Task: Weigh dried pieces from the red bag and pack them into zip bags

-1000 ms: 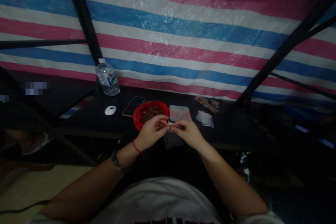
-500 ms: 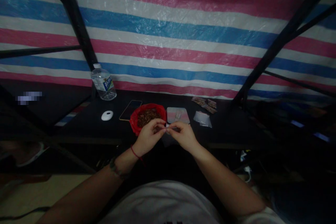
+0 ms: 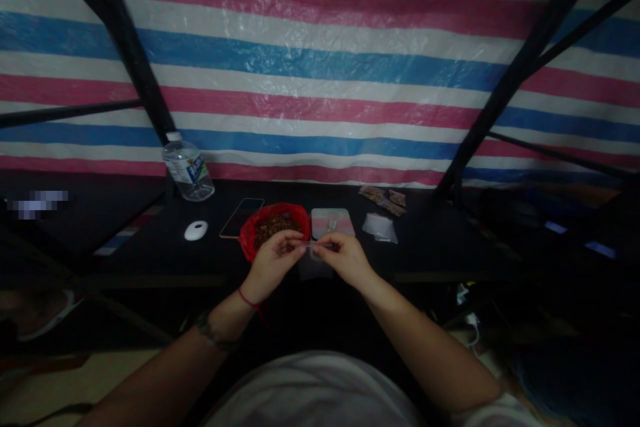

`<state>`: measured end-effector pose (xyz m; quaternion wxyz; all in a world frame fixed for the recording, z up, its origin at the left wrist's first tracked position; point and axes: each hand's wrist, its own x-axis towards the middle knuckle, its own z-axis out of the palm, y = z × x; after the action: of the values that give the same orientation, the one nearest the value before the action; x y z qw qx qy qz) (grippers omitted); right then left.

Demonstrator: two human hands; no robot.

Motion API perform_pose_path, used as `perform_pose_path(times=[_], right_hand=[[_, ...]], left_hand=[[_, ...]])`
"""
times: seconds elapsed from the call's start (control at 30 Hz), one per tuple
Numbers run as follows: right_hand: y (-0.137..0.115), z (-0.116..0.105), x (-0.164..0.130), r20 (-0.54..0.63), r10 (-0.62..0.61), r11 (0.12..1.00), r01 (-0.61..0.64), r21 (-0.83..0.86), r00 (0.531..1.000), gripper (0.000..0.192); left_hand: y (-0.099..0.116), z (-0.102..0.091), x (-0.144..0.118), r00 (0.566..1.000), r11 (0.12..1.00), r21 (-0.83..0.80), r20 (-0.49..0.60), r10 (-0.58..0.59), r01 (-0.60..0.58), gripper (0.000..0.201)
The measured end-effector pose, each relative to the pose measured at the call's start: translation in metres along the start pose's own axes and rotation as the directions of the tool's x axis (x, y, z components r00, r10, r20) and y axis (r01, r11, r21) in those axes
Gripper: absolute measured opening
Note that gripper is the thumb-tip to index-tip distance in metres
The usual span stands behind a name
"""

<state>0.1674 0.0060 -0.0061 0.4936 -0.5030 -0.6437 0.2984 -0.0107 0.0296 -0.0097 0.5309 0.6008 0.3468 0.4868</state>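
- The left hand (image 3: 273, 261) and the right hand (image 3: 345, 257) meet above the near edge of the black worktop (image 3: 430, 250), about midway along it.
- Between them hangs a small clear plastic bag (image 3: 315, 263); its top edge is pulled level from one hand to the other, and the rest of it drops below the fingers, in front of the worktop's near edge.
- The left hand's thumb and forefinger are pinched together on the bag's top left end; the other fingers curl loosely.
- The right hand's thumb and forefinger are likewise closed on the top right end of the bag.
- The light is dim, so whether the bag's mouth is open or sealed cannot be told.
- Just behind the left hand, on the worktop, sits a red bag (image 3: 250, 232) with its mouth open, holding a heap of small brown pieces (image 3: 273, 222).
- Just behind the right hand lies a small flat square pad (image 3: 332, 221), pale pink and grey.
- To the right of the pad lie a few more clear plastic bags (image 3: 380, 227), and beyond them, nearer the far edge, some filled packets (image 3: 385, 196).
- Left of the red bag lies a phone (image 3: 241, 217), then a small white oval object (image 3: 196, 230).
- A water bottle (image 3: 187, 167) stands at the far edge, towards the left, against a striped tarp (image 3: 320, 80) of pink, white and blue.
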Motion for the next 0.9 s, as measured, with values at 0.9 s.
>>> perform_pose_path(times=[0.9], right_hand=[[-0.0024, 0.009, -0.0032, 0.098, 0.08, 0.996, -0.084, 0.038, 0.992, 0.014]], left_hand=[[-0.0086, 0.0013, -0.0023, 0.991, 0.979, 0.171, 0.094, 0.095, -0.111, 0.019]])
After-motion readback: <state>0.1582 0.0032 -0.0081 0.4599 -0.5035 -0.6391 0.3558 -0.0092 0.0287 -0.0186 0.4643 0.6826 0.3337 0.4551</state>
